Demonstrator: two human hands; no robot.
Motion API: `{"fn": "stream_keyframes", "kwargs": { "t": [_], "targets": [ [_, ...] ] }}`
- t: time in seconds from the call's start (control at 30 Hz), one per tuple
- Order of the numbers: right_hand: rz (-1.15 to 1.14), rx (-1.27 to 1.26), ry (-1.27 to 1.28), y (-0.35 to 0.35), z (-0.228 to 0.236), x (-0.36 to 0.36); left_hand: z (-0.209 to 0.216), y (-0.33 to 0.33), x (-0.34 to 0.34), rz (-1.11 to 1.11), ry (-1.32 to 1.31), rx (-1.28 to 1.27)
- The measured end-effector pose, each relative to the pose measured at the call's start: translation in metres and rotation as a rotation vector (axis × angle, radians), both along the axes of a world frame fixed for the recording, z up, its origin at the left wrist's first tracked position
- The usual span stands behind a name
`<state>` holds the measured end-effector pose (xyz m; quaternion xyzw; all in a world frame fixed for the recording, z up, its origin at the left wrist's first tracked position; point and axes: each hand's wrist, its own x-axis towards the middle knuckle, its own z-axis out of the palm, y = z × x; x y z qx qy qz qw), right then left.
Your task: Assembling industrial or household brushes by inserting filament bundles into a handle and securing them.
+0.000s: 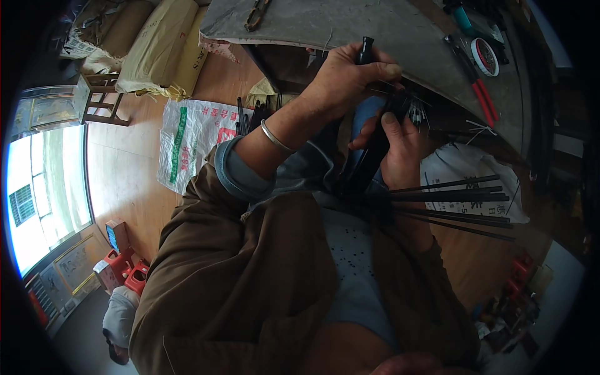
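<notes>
My left hand (353,78), with a bangle on its wrist, is closed round a dark-handled tool (365,44) whose knobbed end rises above the fist. Its working end is hidden by my fingers and shadow. Just below, my right hand (401,147) grips a long black piece (373,159) slanting down to my lap, thumb pressed on its upper end. Thin pale wires (417,112) stick out beside that end; I cannot tell what they are fixed to. Several slim black rods (462,195) lie across my lap, pointing right.
A grey worktable (312,25) edges close beyond my hands. On it lie red-handled pliers (481,97) and a round tub (485,57) of small bits. A white bag (459,165) stands right; a printed sack (187,140), a wooden stool (103,100) and stuffed sacks (156,44) are left.
</notes>
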<state>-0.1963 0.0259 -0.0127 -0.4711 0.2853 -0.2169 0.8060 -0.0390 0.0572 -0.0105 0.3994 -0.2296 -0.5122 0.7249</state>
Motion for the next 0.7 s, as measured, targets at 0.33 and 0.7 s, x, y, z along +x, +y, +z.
{"fn": "stream_keyframes", "kwargs": {
  "t": [0.33,0.7],
  "targets": [
    [-0.033,-0.106,0.039,0.004,0.003,0.002,0.006,-0.001,-0.004,0.024,-0.031,0.084],
    [-0.112,-0.058,0.077,0.001,0.006,-0.002,0.007,0.022,0.003,0.019,-0.208,0.198]
  ]
}}
